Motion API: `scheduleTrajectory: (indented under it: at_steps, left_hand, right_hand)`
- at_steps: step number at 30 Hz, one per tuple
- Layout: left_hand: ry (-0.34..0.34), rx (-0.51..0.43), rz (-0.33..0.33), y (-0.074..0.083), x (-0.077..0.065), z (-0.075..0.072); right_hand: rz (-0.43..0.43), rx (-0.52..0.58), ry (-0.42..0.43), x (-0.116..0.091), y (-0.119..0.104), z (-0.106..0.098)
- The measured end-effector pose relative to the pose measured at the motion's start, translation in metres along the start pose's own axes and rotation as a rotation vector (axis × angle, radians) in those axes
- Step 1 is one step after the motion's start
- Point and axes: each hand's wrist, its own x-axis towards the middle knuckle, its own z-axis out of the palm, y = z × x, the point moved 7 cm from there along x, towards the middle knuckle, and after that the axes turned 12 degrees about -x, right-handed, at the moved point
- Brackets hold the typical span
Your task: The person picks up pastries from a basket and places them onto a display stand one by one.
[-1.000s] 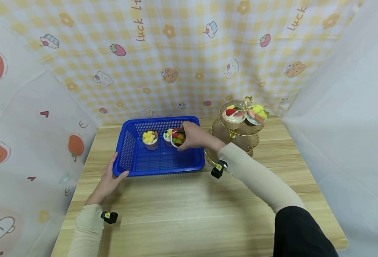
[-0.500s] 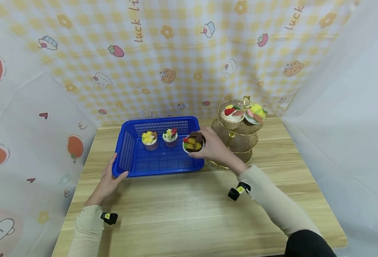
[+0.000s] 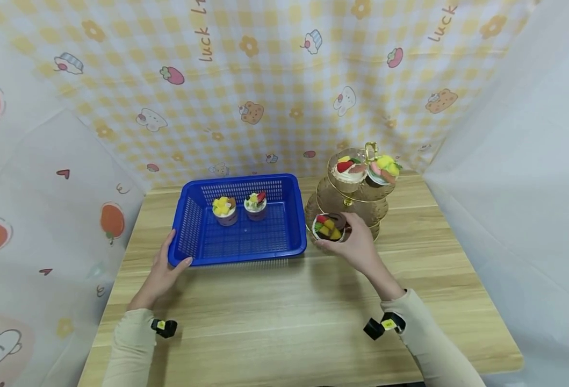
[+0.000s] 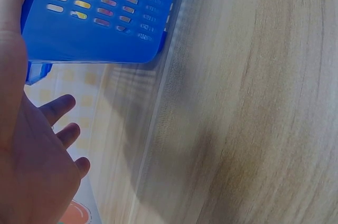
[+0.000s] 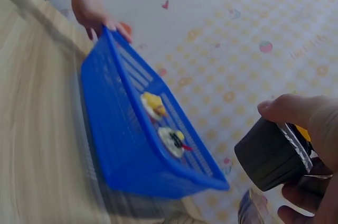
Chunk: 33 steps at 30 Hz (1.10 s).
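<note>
My right hand (image 3: 359, 244) grips a cupcake (image 3: 329, 228) in a dark brown cup, topped with fruit pieces and a chocolate swirl. It is in front of the gold tiered stand (image 3: 330, 196), right of the blue basket (image 3: 245, 257). In the right wrist view the cup (image 5: 272, 152) is tilted between thumb and fingers. My left hand (image 3: 162, 273) holds the basket's near left corner, thumb on the front rim and fingers along the left side. Inside the basket stand a yellow-topped cupcake (image 3: 225, 211) and a cupcake with a red piece on top (image 3: 256, 206).
On the stand's top tier sit a strawberry-topped cupcake (image 3: 348, 174) and a yellow-and-pink-topped cupcake (image 3: 382, 171). Basket and stand share a wooden table (image 3: 274, 317). A checked curtain (image 3: 245, 80) hangs behind, with pale sheets at both sides.
My right hand has lifted the chocolate-and-fruit cupcake out of the basket and carried it right, over the basket's right rim, to the stand. My left hand stays on the basket corner.
</note>
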Motion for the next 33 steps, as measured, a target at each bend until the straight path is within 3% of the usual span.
scheduleTrajectory:
  at_steps: [9,13,27,33]
  left_hand:
    - [-0.008,0.001,-0.004,0.000,0.001,0.002]
    - [-0.008,-0.007,-0.001,-0.001,0.001,0.002]
    - [-0.004,-0.011,-0.005,-0.002,-0.001,0.003]
    - [-0.004,-0.013,-0.013,-0.002,-0.002,0.002]
  right_hand:
    - [0.147,0.122,0.080,0.003,0.031,-0.007]
    - [0.207,0.122,0.111,0.009,0.041,-0.007]
    - [0.242,0.148,0.107,0.034,0.053,-0.002]
    - [0.248,0.116,0.172,0.044,0.054,-0.001]
